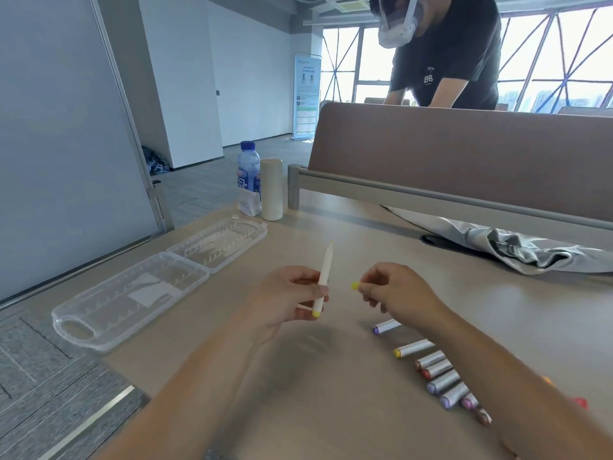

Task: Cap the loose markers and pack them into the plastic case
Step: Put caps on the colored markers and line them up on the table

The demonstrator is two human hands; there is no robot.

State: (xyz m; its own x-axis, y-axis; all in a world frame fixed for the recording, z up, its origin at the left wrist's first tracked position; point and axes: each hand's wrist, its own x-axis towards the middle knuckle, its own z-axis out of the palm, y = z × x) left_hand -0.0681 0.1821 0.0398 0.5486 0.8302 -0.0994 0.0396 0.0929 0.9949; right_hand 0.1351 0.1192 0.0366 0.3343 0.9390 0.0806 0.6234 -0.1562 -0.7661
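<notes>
Head view: the left hand (292, 300) grips a white marker (324, 277) around its lower half, fingers curled round the barrel. The marker stands nearly upright, tilted a little to the right at the top, with a yellow end below the fingers and its pale upper end pointing up and away. The right hand (394, 290) pinches a small yellow cap (355, 286) between thumb and fingertips, just beside the marker but not touching it. Both hands hover above the beige table (331, 410). A row of capped markers (441, 376) lies on the table near the right forearm, partly hidden by it, their coloured ends facing left. The clear plastic case (109, 307) lies open, both halves flat, at the table's left edge, well apart from the hands. Behind it stand a water bottle (248, 174) and a white cylinder (271, 189), touching or nearly so. A grey cloth (514, 247) lies by the brown divider (464, 154), and another person (447, 51) leans over beyond it
</notes>
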